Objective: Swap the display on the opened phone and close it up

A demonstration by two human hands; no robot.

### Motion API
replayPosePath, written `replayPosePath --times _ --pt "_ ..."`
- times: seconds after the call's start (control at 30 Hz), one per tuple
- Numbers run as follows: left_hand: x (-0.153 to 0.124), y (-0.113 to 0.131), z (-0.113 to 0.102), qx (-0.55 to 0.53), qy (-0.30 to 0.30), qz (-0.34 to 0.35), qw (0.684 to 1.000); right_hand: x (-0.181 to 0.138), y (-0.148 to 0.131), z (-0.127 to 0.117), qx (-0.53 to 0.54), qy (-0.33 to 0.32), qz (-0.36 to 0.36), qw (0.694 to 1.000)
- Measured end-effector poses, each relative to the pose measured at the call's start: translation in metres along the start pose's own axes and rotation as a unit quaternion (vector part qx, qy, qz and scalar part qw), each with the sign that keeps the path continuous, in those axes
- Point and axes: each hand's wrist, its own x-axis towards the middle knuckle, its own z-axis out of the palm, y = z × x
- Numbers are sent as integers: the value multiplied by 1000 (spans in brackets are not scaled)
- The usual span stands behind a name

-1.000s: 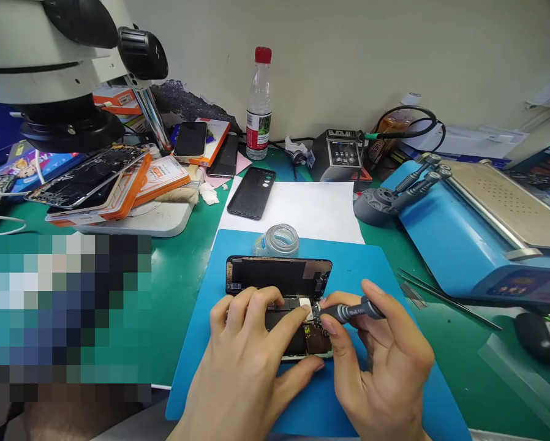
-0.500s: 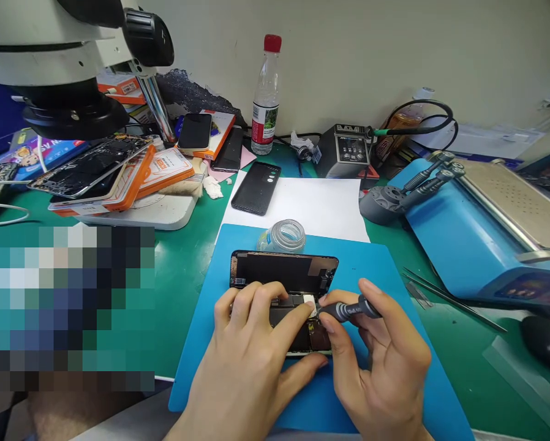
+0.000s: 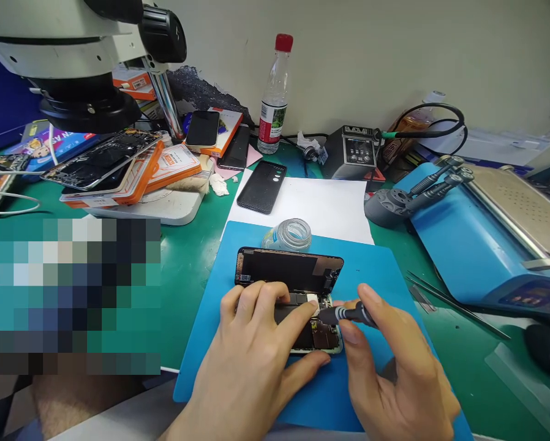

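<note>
An opened phone (image 3: 318,334) lies on a blue work mat (image 3: 376,269), its black screen panel (image 3: 288,269) folded back behind it. My left hand (image 3: 247,361) rests on the phone's body, fingers curled over its inner parts, pinning it down. My right hand (image 3: 394,373) grips a slim grey screwdriver (image 3: 348,315), whose tip touches the inside of the phone near a small white part.
A small glass jar (image 3: 291,234) stands just behind the phone. Farther back are white paper, a black phone (image 3: 262,186), a bottle (image 3: 275,92), and a soldering station (image 3: 353,152). Microscope (image 3: 73,67) at left, blue machine (image 3: 477,239) and tweezers (image 3: 454,303) at right.
The view has drifted left, so everything sits a little further right in the picture. My right hand has shifted slightly right and lower with the screwdriver. The left hand stays on the phone.
</note>
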Motion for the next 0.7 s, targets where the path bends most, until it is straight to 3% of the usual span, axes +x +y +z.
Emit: replayPosePath --times 0.6,0.7 --pt "0 2 -1 4 4 -1 1000 6 1 -5 80 19 9 997" --pt "0 2 -1 6 4 -2 1000 8 -1 -3 67 -6 6 998"
